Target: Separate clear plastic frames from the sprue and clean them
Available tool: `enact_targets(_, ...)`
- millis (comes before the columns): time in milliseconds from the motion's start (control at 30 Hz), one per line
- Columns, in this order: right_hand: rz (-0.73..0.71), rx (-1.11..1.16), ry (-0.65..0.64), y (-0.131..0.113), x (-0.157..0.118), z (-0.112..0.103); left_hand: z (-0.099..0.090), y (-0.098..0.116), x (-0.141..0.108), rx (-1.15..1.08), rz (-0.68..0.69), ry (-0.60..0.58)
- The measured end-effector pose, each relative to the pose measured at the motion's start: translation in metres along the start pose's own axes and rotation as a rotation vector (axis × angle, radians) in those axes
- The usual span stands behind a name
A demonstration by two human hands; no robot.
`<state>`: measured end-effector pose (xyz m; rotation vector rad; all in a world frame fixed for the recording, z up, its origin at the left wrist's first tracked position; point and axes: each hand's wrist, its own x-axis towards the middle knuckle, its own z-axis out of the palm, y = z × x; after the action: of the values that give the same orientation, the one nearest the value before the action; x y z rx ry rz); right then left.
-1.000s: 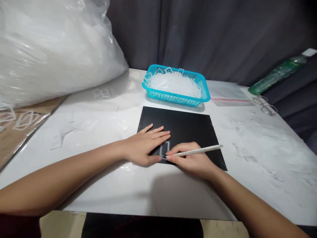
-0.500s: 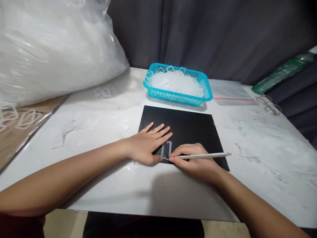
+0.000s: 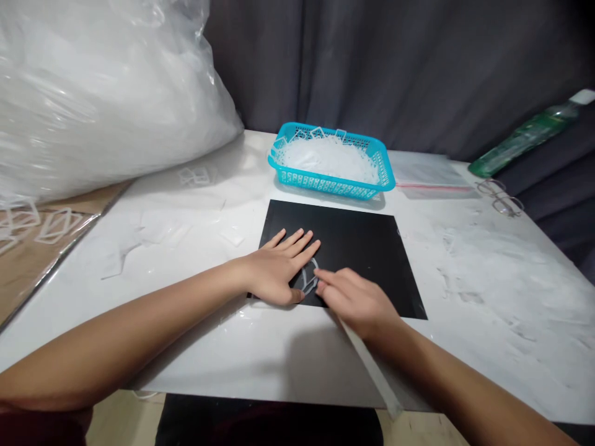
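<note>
My left hand (image 3: pixel 276 269) lies flat on a black mat (image 3: pixel 360 248), fingers spread, with the thumb beside a small translucent white plastic frame (image 3: pixel 310 284). The frame looks bent or folded, with one bar crossing its middle. My right hand (image 3: pixel 356 297) is closed around a slim white pen-shaped tool (image 3: pixel 369 362), whose blurred rear end slants down toward the table's front edge. Its tip is hidden by the hand. The index fingertip and thumb of this hand touch the frame's right side.
A blue basket (image 3: pixel 332 186) full of white plastic pieces stands behind the mat. A big clear bag (image 3: pixel 106 99) fills the back left, near loose frames (image 3: pixel 58 224) on brown cardboard. Plastic scraps (image 3: pixel 511 279), glasses (image 3: pixel 506 201) and a green bottle (image 3: pixel 525 139) are at right.
My right hand has turned, so the tool swings from pointing right to pointing down toward me. Its fingers have come onto the plastic frame, which now looks bent. My left hand has hardly moved.
</note>
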<state>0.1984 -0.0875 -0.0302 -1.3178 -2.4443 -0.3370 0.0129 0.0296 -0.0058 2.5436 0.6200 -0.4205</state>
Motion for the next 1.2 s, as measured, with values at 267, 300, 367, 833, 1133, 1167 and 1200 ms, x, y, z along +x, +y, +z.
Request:
enact_targets(267,0.837,-0.413,0.338,0.111,-0.036,-0.045,-0.001,0.000,0.001,0.001,-0.001,-0.019)
enact_targets(300,0.947,-0.471,0.297,0.120,-0.043,-0.051,-0.001,0.000,0.001,-0.001,0.002,-0.013)
enact_targets(367,1.074,-0.518,0.183,0.131,-0.057,-0.060,0.001,-0.002,0.001,-0.013,0.011,0.006)
enact_targets(833,0.702,0.826,-0.039,0.042,-0.001,-0.022,0.016,-0.013,-0.008,-0.265,0.475,0.366)
enact_targets(1133,0.691,1.371,0.219,0.008,0.004,-0.019,0.020,0.019,-0.009,-1.395,0.143,0.312)
enact_targets(1167,0.707,1.393,0.230,0.007,0.005,-0.018,0.020,0.020,-0.009,-1.430,0.126,0.299)
enact_targets(1200,0.721,1.422,0.237,0.007,0.005,-0.017,0.020,0.020,-0.009,-1.458,0.110,0.290)
